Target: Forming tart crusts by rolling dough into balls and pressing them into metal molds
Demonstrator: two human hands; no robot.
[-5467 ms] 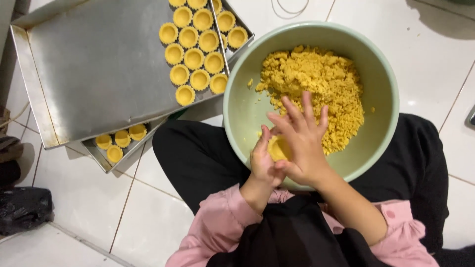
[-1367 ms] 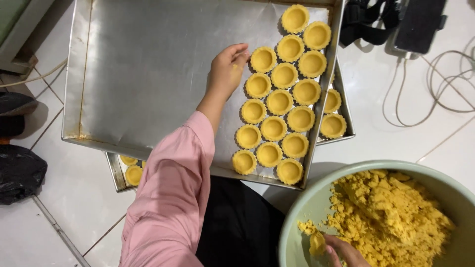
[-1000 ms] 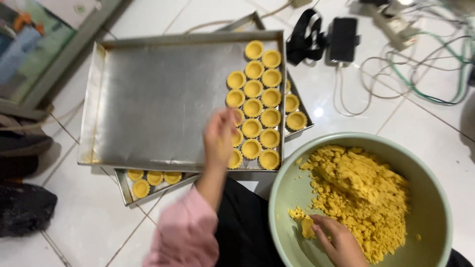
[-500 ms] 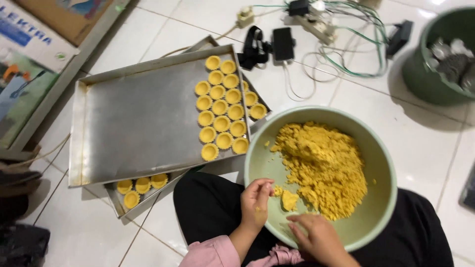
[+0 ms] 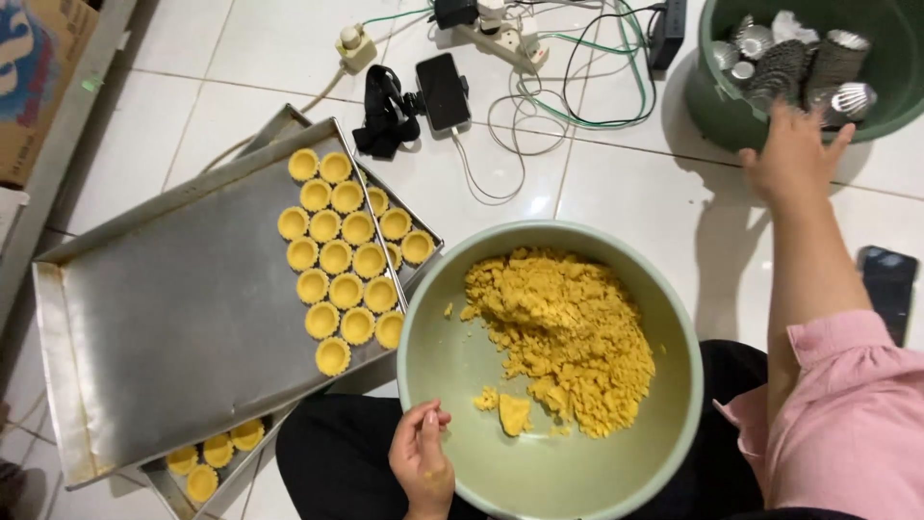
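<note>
The right hand (image 5: 794, 154) reaches out to the rim of a dark green bucket (image 5: 722, 106) at the top right, palm down with its fingers (image 5: 839, 143) spread over the edge, touching the heap of small fluted metal moulds (image 5: 794, 63) inside — about seven show, though the pile hides any beneath. The left hand (image 5: 421, 457) rests at the near rim of the pale green bowl (image 5: 452, 366) on the person's lap, fingers loosely curled with thumb and forefinger near each other; I cannot tell whether they pinch anything. In the bowl lies one big mound of crumbly yellow dough (image 5: 558, 332), with one small lump (image 5: 513, 414) just beside it. To the left on the tiled floor, two metal trays are stacked: the upper tray (image 5: 164, 308) carries thirteen dough-lined tart shells (image 5: 335, 258) in three rough columns along its right side, and the lower tray (image 5: 183, 491) peeks out with three shells at its far right corner and four at its near left end. One phone (image 5: 443, 89) lies among cables at the top — another dark phone (image 5: 887, 289) sits by the right sleeve.
</note>
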